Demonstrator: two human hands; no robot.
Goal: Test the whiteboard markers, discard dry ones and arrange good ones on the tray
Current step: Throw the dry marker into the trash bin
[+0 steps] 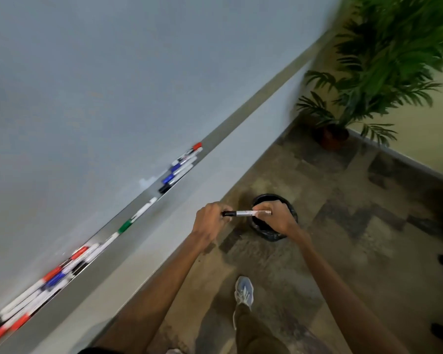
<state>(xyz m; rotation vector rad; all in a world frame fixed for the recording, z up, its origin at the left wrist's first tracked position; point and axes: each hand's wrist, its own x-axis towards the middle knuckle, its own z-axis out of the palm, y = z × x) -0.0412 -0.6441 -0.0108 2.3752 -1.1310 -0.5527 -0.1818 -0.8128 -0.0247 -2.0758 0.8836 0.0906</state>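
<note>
- Two hands share one marker point(243, 213) in the head view. The left hand point(210, 222) is curled round the black cap end, and the right hand point(278, 218) pinches the white barrel at the other end.
- The marker sits pretty much level between them, right above the black bin point(271, 196) on the floor point(356, 205). I can't tell if the cap is fully on or partway off, it's too blurry there.
- The tray point(230, 129) runs diagonally along the bottom of the whiteboard point(87, 85), off to the left of both hands.
- Further up the tray there's a cluster point(180, 166) of markers with blue, black and red caps, lying side by side along the ledge.
- Below that is a green-capped one point(124, 226) lying lengthwise, apart from the cluster.
- The lower-left end of the tray has a messy pile point(49, 279) with red, blue and black caps, all overlapping.
- A potted plant point(381, 60) stands in the corner past the bin.
- One grey shoe point(244, 290) shows on the floor below the hands.
</note>
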